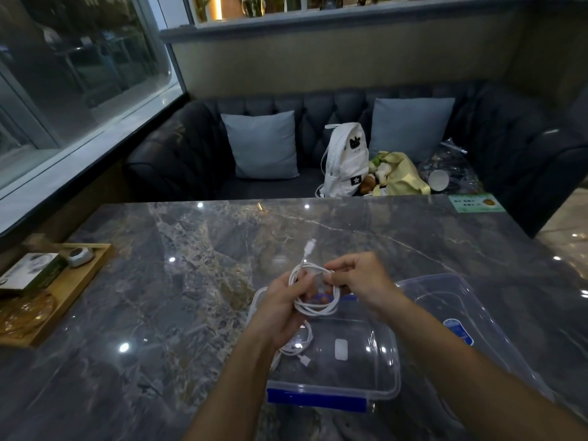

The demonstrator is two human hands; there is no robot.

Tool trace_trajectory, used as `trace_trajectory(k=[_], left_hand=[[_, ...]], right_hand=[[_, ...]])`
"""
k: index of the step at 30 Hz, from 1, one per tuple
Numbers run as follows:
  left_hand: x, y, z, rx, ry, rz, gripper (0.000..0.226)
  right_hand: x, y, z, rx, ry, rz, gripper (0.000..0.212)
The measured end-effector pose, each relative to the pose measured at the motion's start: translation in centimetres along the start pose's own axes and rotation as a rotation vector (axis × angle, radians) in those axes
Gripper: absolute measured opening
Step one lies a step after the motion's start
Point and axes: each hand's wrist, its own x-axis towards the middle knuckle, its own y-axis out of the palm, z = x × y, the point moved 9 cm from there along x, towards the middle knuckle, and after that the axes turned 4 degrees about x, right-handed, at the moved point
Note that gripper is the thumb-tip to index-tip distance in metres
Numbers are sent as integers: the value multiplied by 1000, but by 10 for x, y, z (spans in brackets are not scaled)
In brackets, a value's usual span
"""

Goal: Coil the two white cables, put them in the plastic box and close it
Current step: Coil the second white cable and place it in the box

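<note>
Over one box (395,356), left hand (281,302), right hand (361,278), two cables (318,310) (299,345)

1. Plastic box (318,400): clear, blue latches, open, upright;
2. Lid (445,300): clear, flat, just right of the box;
3. First white cable (313,310): loose coil raised above the box's far end, one plug sticking up;
4. Second white cable (302,345): coiled, lying inside the box, left side.
</note>
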Motion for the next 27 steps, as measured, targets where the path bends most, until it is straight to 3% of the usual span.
trace_trajectory(k=[4, 6, 10, 13, 18, 20, 24, 27], left_hand=[[-5, -19, -22, 493, 176, -361, 28], [-10, -11, -32, 675, 267, -372, 35], [-18, -4, -39, 911, 337, -465, 19], [-15, 0, -40, 1162, 343, -510, 23], [-12, -4, -25, 809, 175, -441, 27], [-10, -10, -21, 698, 119, -447, 24], [-6, -5, -18, 620, 66, -374, 22], [-5, 4, -17, 580, 79, -310, 22]], right_hand=[[-2, 4, 3, -31, -12, 31, 13], [-3, 2, 7, -65, -31, 42, 11], [-2, 1, 2, -190, -9, 44, 13], [-3, 4, -7, -226, 20, 81, 14], [-6, 2, -4, -240, -66, 101, 16], [-9, 2, 8, -432, -228, 56, 17], [-26, 26, 24, -953, -591, 140, 29], [-36, 31, 36, -1053, -776, 98, 16]])
